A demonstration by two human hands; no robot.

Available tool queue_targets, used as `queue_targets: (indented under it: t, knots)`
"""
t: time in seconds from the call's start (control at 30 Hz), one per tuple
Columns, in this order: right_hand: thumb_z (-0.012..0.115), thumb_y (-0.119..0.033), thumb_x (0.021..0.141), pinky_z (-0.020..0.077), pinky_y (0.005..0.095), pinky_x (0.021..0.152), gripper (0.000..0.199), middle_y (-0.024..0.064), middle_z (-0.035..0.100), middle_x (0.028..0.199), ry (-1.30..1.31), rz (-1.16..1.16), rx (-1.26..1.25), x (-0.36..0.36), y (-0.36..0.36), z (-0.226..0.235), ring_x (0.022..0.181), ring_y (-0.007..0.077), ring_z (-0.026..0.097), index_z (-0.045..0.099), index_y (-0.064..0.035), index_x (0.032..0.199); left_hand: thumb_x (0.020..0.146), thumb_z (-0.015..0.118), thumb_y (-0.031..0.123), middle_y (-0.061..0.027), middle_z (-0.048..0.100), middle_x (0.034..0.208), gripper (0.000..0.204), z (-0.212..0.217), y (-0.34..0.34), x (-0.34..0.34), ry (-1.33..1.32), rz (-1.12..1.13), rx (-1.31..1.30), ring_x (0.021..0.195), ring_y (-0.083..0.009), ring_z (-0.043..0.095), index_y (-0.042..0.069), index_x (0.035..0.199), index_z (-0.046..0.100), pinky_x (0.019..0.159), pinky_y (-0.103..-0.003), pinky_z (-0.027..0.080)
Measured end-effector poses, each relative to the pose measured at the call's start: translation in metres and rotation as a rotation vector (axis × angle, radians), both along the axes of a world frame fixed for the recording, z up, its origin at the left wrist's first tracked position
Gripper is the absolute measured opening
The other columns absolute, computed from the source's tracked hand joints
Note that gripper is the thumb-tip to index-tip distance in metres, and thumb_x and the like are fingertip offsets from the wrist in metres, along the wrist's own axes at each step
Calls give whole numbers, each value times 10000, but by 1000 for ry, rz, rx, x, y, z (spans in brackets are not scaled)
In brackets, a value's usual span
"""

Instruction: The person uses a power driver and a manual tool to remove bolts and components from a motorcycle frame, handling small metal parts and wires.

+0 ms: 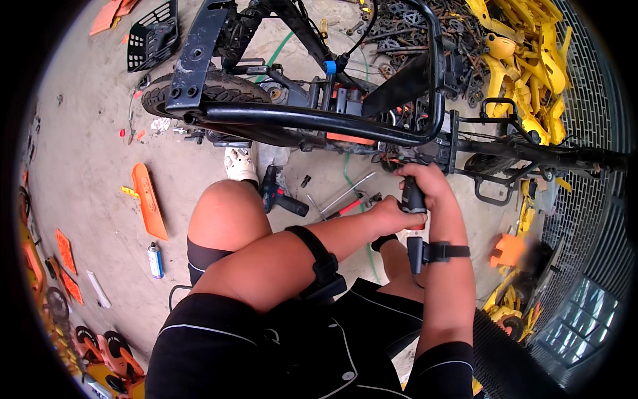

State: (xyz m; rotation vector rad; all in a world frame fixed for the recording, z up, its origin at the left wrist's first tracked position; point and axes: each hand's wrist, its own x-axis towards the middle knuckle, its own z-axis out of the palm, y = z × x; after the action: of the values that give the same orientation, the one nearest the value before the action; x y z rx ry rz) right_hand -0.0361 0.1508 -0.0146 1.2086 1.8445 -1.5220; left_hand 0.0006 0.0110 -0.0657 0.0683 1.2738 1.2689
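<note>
In front of me is a black scooter-like frame (pixel 286 116) with a treaded tyre (pixel 226 92) at its left end. Both my hands are closed on one dark, red-banded handheld tool (pixel 413 197), just below the frame's right part. My left hand (pixel 391 215) wraps its lower end, and my right hand (pixel 428 185) grips it from the right, fingers reaching over its top. The tool's exact kind and tip are hidden. Thin wires and a dark bracket (pixel 446 149) sit just beyond my right hand.
On the concrete lie a cordless drill (pixel 279 193), a red-handled tool (pixel 347 207), a spray can (pixel 155 260) and an orange fender (pixel 149 201). Metal parts (pixel 405 33) are heaped beyond the frame; yellow body panels (pixel 528 60) pile by the right wall. A black basket (pixel 153 36) lies far left.
</note>
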Motion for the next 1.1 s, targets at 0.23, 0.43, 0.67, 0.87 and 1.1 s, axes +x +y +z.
queue_targets:
  t: [0.23,0.43,0.67,0.87,1.1]
  knots:
    - [623,-40,816,532,313,577,286,126,715,957,246,-294,-76,66,19,34,660,186,643,630,33,1093,872,773,328,-218,577,1245,759,18,-11,-9,-223,-106,234,1168,-269,593,-128,1370,427,955,-331,506]
    - [629,-40,823,522,309,607,244,123,715,935,297,-554,-160,117,40,19,658,188,639,638,31,1057,969,585,34,-176,601,1214,365,-16,-13,-8,-185,20,152,1105,-240,633,-65,1308,493,957,-345,546]
    - [640,-34,809,528,328,620,279,110,716,929,206,-491,-416,132,42,17,674,203,648,655,27,1081,990,664,198,-105,676,978,309,-2,-2,-30,-8,227,-80,833,-186,683,-33,1168,563,765,-311,583]
    - [631,-28,821,525,323,638,331,107,707,970,210,-411,-530,145,59,22,689,191,643,628,13,1150,993,666,255,-32,664,920,324,-5,12,-36,48,245,-170,737,-110,627,-1,1185,617,694,-260,553]
    - [652,-26,792,529,304,631,406,137,709,977,221,-390,-621,148,79,33,686,189,652,625,16,1194,1041,577,200,-27,620,1019,352,-6,20,-38,-49,285,44,894,-104,590,4,1332,596,854,-267,532]
